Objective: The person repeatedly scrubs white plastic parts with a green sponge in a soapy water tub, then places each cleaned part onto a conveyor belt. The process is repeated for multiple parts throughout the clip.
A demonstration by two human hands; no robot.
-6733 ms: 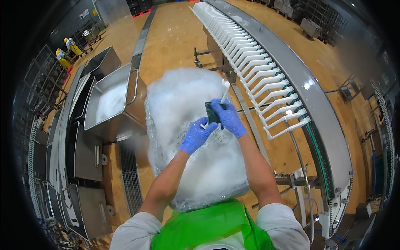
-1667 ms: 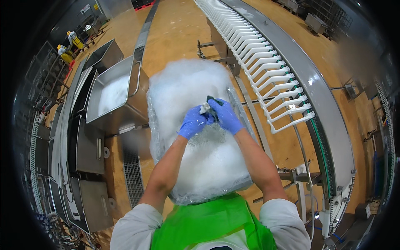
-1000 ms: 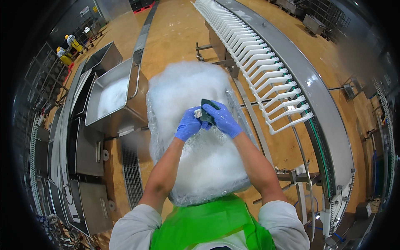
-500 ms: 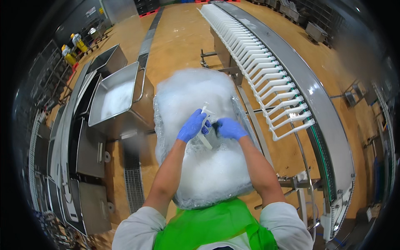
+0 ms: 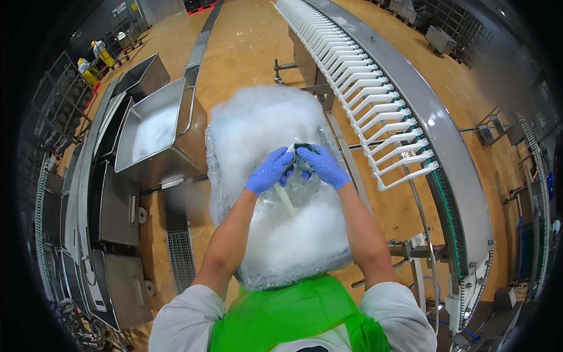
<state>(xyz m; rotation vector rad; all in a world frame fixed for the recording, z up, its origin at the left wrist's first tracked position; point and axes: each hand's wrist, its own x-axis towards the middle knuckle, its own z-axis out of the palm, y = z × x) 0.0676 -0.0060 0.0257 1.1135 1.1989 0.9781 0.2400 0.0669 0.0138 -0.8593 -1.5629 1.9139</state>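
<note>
In blue gloves, both hands meet over a plastic-lined tub [image 5: 213, 176] heaped with white suds [image 5: 305, 237]. My left hand [image 5: 270, 172] is closed around a slim white plastic piece [image 5: 284, 198], which slants with its lower end in the foam. A dark green scouring pad [image 5: 305, 146] is gripped in my right hand [image 5: 324, 166], pressed against the upper end of the white piece. My fingers partly cover that end. Wet grey-clear liner shows between the mounds of foam beneath my hands.
At right runs a curved conveyor [image 5: 437, 117] with a row of white angled arms [image 5: 390, 141] reaching toward the tub. A steel bin [image 5: 182, 111] with suds stands at left, near more steel carts [image 5: 120, 211]. Two people in yellow [image 5: 105, 56] are far left. A floor grate [image 5: 180, 252] lies alongside.
My right hand has risen and come closer to the left, bringing the scouring pad onto the white piece's upper end. The whole view has shifted slightly.
</note>
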